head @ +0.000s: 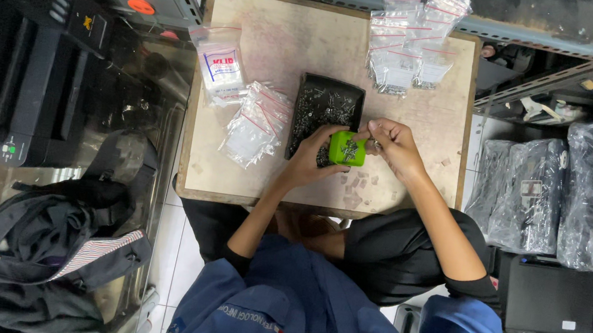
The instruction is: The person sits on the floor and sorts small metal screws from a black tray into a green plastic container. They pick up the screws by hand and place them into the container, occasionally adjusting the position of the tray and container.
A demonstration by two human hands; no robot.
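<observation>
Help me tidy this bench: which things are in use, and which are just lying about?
In use: green cup in left hand; right hand picking at it; black tray of small parts; zip bags.
Lying about: backpack, printer, wrapped units.

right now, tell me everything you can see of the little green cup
The green cup is small, bright and looks like plastic, with an open top facing the camera. Small grey metal pieces, too small to identify, lie inside it. It is held above the near part of the wooden table, at the near right corner of the black tray of similar pieces. The left hand grips its left side; the right hand has its fingertips at its right rim.
</observation>
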